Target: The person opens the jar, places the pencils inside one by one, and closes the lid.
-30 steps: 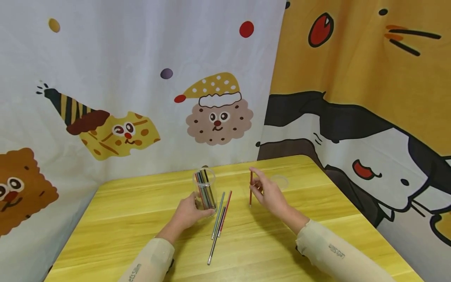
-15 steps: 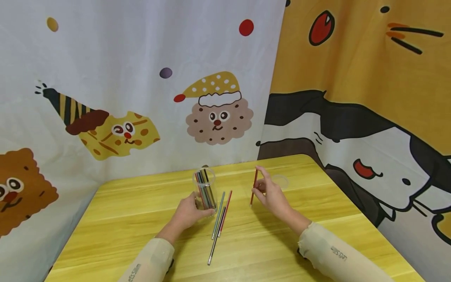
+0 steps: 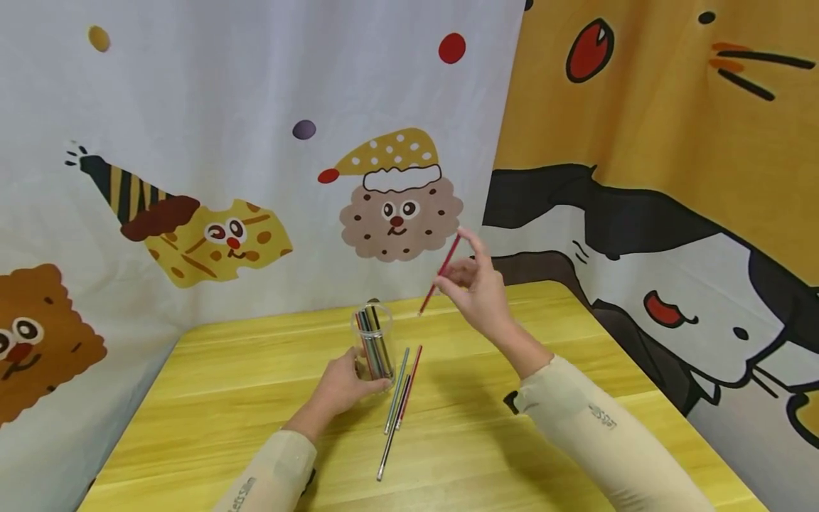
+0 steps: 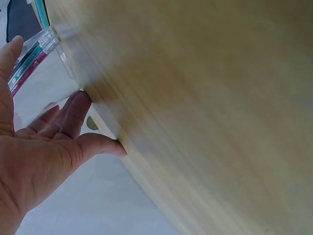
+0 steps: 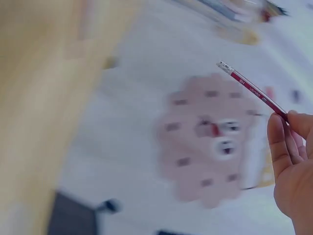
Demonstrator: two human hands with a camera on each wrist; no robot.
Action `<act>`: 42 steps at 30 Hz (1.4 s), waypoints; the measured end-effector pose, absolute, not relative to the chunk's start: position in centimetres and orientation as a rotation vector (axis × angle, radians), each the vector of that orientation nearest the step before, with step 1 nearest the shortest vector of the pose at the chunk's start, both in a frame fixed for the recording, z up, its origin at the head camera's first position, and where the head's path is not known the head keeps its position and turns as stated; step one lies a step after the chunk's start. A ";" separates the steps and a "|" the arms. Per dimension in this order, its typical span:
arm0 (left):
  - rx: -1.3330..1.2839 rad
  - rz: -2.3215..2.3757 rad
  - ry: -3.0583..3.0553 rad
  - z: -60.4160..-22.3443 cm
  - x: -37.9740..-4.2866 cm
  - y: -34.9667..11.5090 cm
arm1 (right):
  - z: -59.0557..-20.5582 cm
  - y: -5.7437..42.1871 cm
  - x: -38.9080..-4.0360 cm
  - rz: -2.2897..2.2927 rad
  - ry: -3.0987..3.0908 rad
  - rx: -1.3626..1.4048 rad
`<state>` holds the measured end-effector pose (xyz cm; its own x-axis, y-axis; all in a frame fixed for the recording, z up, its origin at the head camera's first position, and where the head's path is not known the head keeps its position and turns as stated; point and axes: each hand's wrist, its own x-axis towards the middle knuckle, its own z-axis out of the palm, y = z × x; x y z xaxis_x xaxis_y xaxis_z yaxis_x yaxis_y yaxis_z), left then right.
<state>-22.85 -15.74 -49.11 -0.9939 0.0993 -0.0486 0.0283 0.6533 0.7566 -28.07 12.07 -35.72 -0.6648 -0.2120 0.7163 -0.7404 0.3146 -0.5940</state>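
Note:
A clear plastic cup (image 3: pixel 372 347) holding several pencils stands on the yellow wooden table (image 3: pixel 224 398). My left hand (image 3: pixel 342 384) grips the cup's lower part; in the left wrist view the cup (image 4: pixel 36 78) sits against my curled fingers (image 4: pixel 68 115). My right hand (image 3: pixel 476 284) is raised above the table, right of the cup, pinching a red pencil (image 3: pixel 439 274) that slants down towards the left. The red pencil (image 5: pixel 252 90) also shows in the right wrist view, held by my fingertips (image 5: pixel 281 142). Three pencils (image 3: pixel 398 398) lie on the table beside the cup.
Cartoon-printed cloth walls close in the table at the back and right. The table's right edge (image 3: pixel 633 363) runs close behind my right arm. The table's left half is bare wood.
My right hand has lifted the red pencil from table height up and leftwards, tilting it, towards the space above the cup. My left hand and the cup stayed still.

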 end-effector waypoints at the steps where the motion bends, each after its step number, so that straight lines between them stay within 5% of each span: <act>1: 0.108 1.269 2.781 -49.1 -22.8 -15.8 | -34.4 11.2 -28.2 1.383 -2.032 0.842; 6: 0.126 1.263 2.791 -49.3 -23.0 -16.0 | -31.6 7.1 -28.2 1.452 -1.991 0.941; 12: 0.114 1.260 2.800 -49.9 -23.4 -16.1 | -34.3 4.2 -28.7 1.205 -2.163 1.048; 22: 0.133 1.254 2.807 -49.9 -23.6 -16.0 | -38.2 3.6 -28.8 0.913 -2.329 1.066; 42: 0.124 1.233 2.802 -49.6 -23.3 -16.0 | -37.0 3.1 -27.9 0.462 -2.523 1.042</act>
<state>-23.31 -16.02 -49.59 -0.9937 0.1052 -0.0392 0.0422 0.6735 0.7380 -27.92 3.06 -37.00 -0.6578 -0.6015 0.4533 -0.7232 0.6726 -0.1568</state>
